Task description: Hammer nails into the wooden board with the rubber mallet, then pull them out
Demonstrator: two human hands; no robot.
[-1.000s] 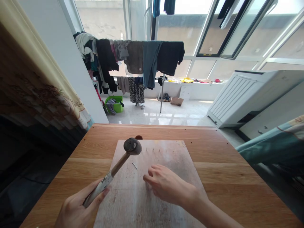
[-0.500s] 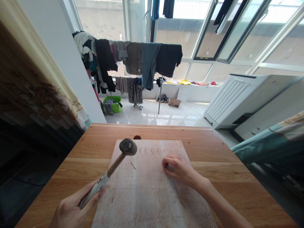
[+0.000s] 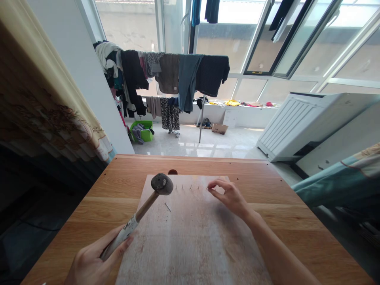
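Head view showed four nails (image 3: pixel 190 187) standing in the board (image 3: pixel 184 237), one loose nail (image 3: pixel 168 207) lying undriven; left hand (image 3: pixel 93 253) gripped the hammer (image 3: pixel 139 215), right hand (image 3: pixel 230 194) curled at the row's end, its hold unclear

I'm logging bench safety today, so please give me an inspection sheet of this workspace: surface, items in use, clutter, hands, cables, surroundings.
Surface: wooden table bearing a pale, worn board.
Items in use: hammer; at least four upright nails in a row near the board's far edge; one loose nail lying nearer the person.
Clutter: round brown thing just past the board; cannot tell what it is.
Hands: left hand grips the hammer's handle; right hand has thumb and forefinger near the row's right end, any held nail too small to tell.
Cables: thin dark line at left, possibly a cable.
Surroundings: hanging clothes, green basket, cardboard box, curtain, windows.
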